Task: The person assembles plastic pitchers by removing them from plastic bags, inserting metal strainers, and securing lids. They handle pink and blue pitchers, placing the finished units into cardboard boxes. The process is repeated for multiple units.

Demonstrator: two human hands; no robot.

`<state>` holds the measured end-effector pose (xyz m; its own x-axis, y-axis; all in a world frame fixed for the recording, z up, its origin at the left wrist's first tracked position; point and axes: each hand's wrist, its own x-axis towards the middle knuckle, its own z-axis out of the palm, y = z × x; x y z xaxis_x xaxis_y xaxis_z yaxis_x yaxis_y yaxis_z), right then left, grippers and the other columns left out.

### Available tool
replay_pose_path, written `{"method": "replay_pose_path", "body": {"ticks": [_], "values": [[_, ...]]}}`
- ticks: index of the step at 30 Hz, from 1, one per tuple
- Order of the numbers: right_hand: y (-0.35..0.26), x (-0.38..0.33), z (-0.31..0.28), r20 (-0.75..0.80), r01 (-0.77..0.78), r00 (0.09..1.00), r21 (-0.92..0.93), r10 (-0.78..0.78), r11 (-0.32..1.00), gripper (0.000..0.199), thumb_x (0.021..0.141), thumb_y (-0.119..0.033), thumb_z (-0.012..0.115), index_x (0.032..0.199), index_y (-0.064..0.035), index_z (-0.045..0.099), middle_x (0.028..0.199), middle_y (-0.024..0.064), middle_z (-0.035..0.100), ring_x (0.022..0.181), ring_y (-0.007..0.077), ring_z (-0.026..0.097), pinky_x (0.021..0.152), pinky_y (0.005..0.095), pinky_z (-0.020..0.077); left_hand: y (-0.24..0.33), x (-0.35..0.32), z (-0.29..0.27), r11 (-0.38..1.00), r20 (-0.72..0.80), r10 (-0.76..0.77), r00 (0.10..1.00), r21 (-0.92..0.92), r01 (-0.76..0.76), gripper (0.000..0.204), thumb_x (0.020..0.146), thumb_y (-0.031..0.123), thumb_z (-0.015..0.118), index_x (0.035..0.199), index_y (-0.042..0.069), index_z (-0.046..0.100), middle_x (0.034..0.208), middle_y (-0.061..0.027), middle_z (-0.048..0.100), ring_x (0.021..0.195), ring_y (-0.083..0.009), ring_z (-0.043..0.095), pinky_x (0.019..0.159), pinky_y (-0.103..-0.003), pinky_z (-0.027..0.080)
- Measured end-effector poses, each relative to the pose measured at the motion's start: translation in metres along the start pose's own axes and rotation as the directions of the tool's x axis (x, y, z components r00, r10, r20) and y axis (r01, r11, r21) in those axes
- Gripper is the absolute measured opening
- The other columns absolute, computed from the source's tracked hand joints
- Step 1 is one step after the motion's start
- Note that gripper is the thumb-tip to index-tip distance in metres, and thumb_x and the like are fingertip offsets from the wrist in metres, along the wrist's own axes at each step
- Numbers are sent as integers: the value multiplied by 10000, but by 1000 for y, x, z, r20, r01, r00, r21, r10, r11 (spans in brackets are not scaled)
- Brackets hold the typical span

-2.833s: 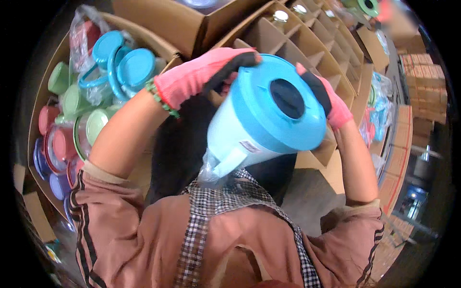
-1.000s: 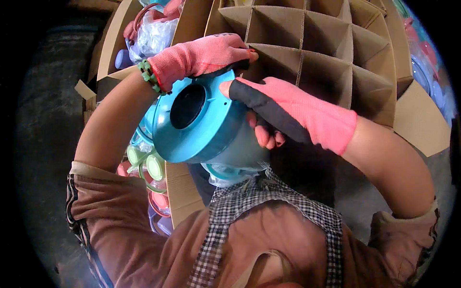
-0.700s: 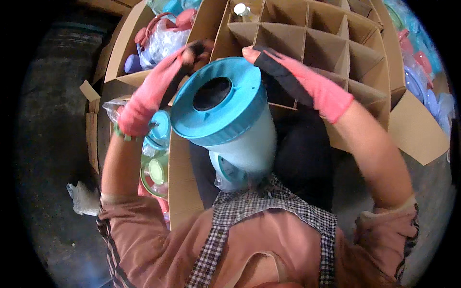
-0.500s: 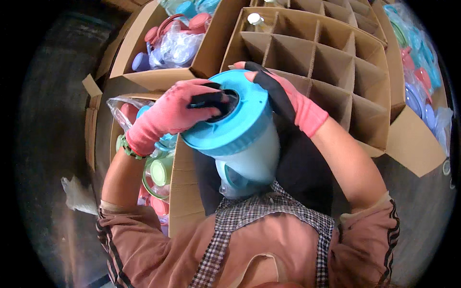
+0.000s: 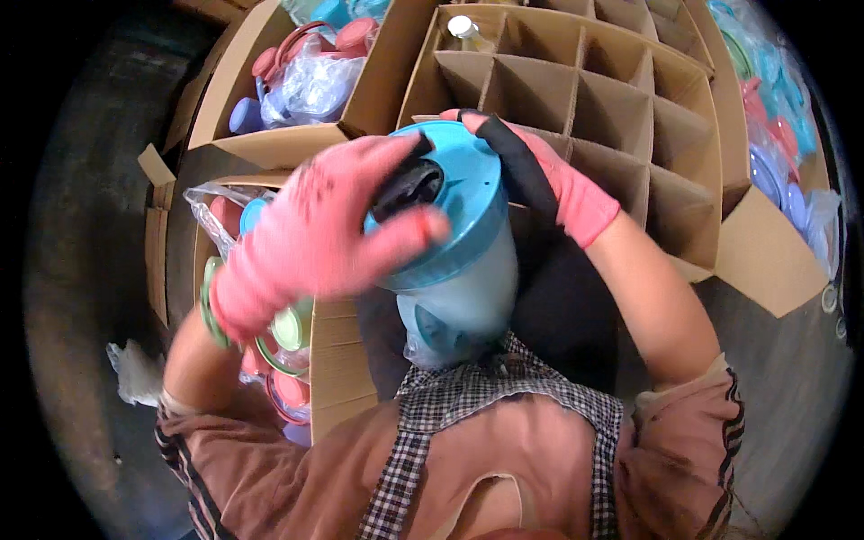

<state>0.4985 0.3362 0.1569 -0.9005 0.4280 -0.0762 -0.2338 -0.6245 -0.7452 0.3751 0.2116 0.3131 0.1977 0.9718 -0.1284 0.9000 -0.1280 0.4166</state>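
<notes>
A pale blue translucent jug (image 5: 472,292) with a handle and clear plastic about its base stands upright but tilted in front of my apron. Its wide turquoise lid (image 5: 471,193) has a round opening, where something dark shows. My right hand (image 5: 531,171), in a pink and black glove, curls over the lid's right edge and grips the jug there. My left hand (image 5: 315,225), gloved alike and slightly blurred, hovers at the lid's left side with thumb and fingers apart around the opening. Whether its hidden fingertips touch the lid, I cannot tell.
Ahead stands a divided cardboard box (image 5: 576,117) with a white-capped bottle (image 5: 465,29) in one cell. At the upper left, a carton (image 5: 279,144) holds wrapped coloured plasticware. More plasticware fills boxes beside my left arm and at the far right, where a cardboard flap (image 5: 771,256) sticks out.
My left hand has drawn its fingers out of the lid's opening and spread them, rising and turning over it. My right hand keeps its grip on the jug. The view has shifted slightly.
</notes>
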Motion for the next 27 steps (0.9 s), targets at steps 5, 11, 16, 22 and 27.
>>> {"method": "replay_pose_path", "body": {"ticks": [5,11,16,22,27], "values": [[-11,-26,-4,349,548,810,-738,-471,395,505,819,-346,504,1210,-40,408,1199,147,450,1100,247,442,951,312,322,27,-27,53,906,-149,16,989,421,49,591,584,339,691,1042,34,477,1025,-149,447,979,-345,421,862,-480,313],[-31,-14,-15,761,696,612,-648,-216,-310,782,573,-369,710,1223,-87,379,1305,100,337,1194,284,329,986,379,304,36,-33,85,836,-449,-58,891,467,290,529,624,312,678,1037,41,488,1040,-143,465,967,-324,435,885,-489,290],[-20,4,-25,823,810,484,-550,-297,-203,664,563,-317,722,1114,-77,439,1121,153,450,1056,315,447,907,393,381,34,-27,91,862,-515,-43,856,414,293,531,592,142,719,1044,-13,486,961,-131,543,887,-323,497,790,-393,386],[-8,3,-24,767,777,548,-615,-334,-136,595,641,-374,672,1106,-81,444,1088,154,451,986,336,467,860,395,405,32,-21,92,834,-464,-108,879,438,334,467,606,174,702,964,-40,493,954,-180,513,838,-340,489,721,-437,392],[-5,10,-26,402,720,687,-489,-605,493,569,722,-383,616,1162,-72,433,1067,114,483,1010,207,476,868,315,398,32,-22,84,863,-378,-77,923,438,251,596,668,398,636,1050,-31,479,1020,-164,511,919,-355,476,841,-481,323]]}}
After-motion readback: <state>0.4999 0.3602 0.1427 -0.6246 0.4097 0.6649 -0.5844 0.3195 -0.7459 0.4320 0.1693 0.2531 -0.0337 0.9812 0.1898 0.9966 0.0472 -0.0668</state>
